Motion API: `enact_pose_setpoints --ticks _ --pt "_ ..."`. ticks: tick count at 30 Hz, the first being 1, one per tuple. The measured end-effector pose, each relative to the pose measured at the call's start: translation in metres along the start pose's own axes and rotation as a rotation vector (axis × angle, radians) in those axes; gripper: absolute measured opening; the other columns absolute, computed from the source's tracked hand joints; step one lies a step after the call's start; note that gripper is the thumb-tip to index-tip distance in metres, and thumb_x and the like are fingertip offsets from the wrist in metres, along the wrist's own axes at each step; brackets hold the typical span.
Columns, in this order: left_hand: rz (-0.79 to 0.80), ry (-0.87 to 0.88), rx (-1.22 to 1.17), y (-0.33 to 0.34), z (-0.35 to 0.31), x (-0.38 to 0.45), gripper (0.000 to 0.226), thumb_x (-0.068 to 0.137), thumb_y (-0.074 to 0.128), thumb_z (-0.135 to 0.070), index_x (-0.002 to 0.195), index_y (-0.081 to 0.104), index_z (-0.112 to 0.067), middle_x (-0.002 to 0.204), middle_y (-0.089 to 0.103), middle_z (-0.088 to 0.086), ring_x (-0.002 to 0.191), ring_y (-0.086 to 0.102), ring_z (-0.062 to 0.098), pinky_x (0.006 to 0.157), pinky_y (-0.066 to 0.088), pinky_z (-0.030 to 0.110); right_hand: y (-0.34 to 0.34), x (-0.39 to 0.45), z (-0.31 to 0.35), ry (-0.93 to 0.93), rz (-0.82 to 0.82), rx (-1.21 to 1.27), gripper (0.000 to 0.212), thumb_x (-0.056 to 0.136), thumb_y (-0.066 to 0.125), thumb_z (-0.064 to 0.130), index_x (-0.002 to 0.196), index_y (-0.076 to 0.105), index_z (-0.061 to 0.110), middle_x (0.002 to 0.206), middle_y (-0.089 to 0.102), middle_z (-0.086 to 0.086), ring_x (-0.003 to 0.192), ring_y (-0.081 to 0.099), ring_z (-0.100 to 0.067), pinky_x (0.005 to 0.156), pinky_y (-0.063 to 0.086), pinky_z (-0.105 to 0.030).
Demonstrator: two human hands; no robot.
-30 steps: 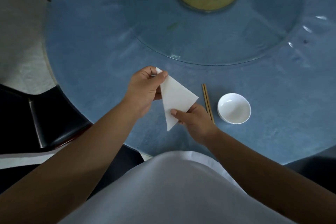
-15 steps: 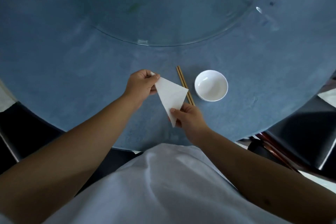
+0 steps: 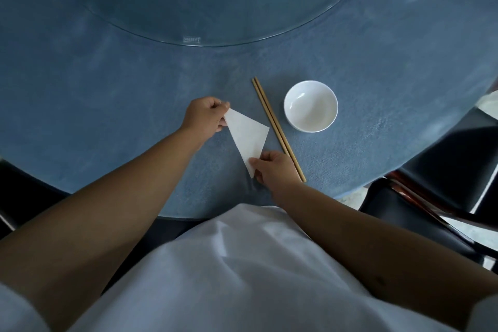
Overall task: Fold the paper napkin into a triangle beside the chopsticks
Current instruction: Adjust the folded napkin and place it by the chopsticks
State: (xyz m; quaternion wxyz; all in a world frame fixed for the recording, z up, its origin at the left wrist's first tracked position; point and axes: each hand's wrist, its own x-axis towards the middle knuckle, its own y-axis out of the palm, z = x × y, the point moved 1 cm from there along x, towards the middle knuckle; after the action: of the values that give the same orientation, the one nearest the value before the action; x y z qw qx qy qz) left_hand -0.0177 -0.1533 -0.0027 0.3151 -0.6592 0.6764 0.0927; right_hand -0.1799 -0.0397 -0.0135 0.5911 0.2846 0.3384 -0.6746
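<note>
The white paper napkin [image 3: 248, 136] has the shape of a triangle and sits low over the blue tablecloth, just left of the chopsticks [image 3: 277, 128]. My left hand [image 3: 206, 120] pinches its upper left corner. My right hand [image 3: 275, 167] pinches its lower tip, next to the near end of the chopsticks. The pair of wooden chopsticks lies side by side, running diagonally from upper left to lower right. Whether the napkin touches the cloth I cannot tell.
A white empty bowl [image 3: 310, 106] stands right of the chopsticks. A round glass turntable [image 3: 242, 35] covers the table's middle beyond. The table's [image 3: 107, 105] near edge curves below my arms; dark chairs [image 3: 420, 213] stand at right and left.
Both hands have carried the triangle napkin lower toward the cloth beside the chopsticks. The camera has tilted down and nearer, so the yellow turntable hub has left the view.
</note>
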Motion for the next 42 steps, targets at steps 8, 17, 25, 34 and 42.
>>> enact_pose_setpoints --ticks 8,17,25,34,42 --pt "-0.023 0.122 0.285 -0.006 0.003 0.017 0.02 0.089 0.066 -0.028 0.069 0.065 -0.023 0.061 0.064 -0.001 0.05 0.057 0.001 0.051 0.045 0.014 0.004 0.003 0.004 0.006 -0.076 -0.093 0.024 0.083 0.069 0.02 0.06 0.062 0.015 0.051 0.058 -0.003 0.048 0.053 -0.016 0.056 0.05 -0.032" --pt "-0.021 0.144 0.333 -0.008 0.002 0.027 0.009 0.085 0.07 -0.018 0.077 0.068 -0.021 0.063 0.062 -0.009 0.046 0.054 -0.003 0.046 0.04 0.008 0.004 0.004 0.009 0.039 -0.105 -0.191 0.022 0.083 0.068 0.025 0.069 0.068 0.008 0.054 0.063 -0.004 0.045 0.055 -0.013 0.049 0.049 -0.026" --pt "-0.046 0.158 0.325 -0.007 0.0 0.026 0.012 0.083 0.073 -0.017 0.093 0.067 -0.013 0.072 0.066 -0.002 0.052 0.06 0.006 0.051 0.048 0.014 0.004 0.006 0.011 0.029 -0.073 -0.223 0.028 0.079 0.071 0.025 0.057 0.066 0.009 0.061 0.069 -0.013 0.051 0.06 -0.02 0.063 0.058 -0.042" --pt "-0.144 0.377 0.567 -0.018 0.009 0.013 0.035 0.09 0.063 -0.024 0.121 0.058 -0.01 0.117 0.06 0.009 0.101 0.058 0.024 0.087 0.048 0.037 -0.015 -0.006 0.014 -0.227 0.083 -0.689 0.007 0.075 0.069 0.024 0.071 0.068 0.018 0.066 0.068 -0.002 0.064 0.06 -0.015 0.056 0.046 -0.022" --pt "0.016 0.77 0.951 -0.004 0.037 -0.024 0.04 0.088 0.061 -0.019 0.125 0.058 -0.002 0.136 0.055 0.016 0.13 0.046 0.033 0.098 0.04 0.049 -0.008 -0.014 0.018 -1.281 0.195 -1.411 0.011 0.077 0.057 0.012 0.082 0.065 0.016 0.083 0.067 0.0 0.08 0.063 -0.023 0.063 0.049 -0.037"
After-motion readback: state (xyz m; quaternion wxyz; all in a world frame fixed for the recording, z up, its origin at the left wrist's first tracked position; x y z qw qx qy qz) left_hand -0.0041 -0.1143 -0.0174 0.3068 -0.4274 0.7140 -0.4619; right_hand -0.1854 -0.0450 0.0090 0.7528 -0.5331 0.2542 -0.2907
